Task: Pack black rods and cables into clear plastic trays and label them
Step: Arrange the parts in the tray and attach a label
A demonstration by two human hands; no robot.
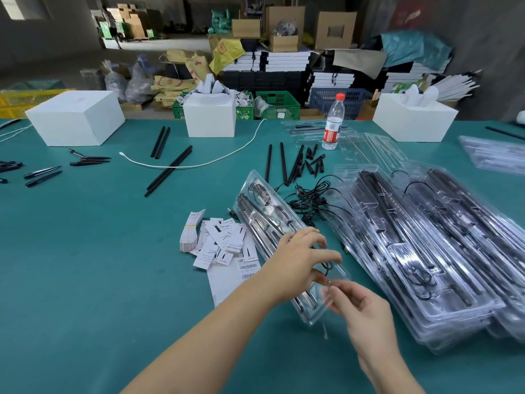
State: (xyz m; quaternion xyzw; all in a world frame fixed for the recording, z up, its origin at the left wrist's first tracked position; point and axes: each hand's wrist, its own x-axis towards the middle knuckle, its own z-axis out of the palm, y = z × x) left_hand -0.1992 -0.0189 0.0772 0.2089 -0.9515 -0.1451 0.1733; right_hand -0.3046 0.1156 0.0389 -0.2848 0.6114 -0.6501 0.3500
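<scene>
My hands [312, 268] hid the tray's [267, 211] near end; label [224, 237] print was too small to read; right-hand trays [426, 237] were blurred.

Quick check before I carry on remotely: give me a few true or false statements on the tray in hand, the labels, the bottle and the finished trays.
1. Both hands, left hand and right hand, grip the near end of one clear tray. True.
2. The paper labels lie right of that tray. False: left of it.
3. The water bottle lies on its side. False: it stands upright.
4. The packed trays are stacked right of the held tray. True.
</scene>
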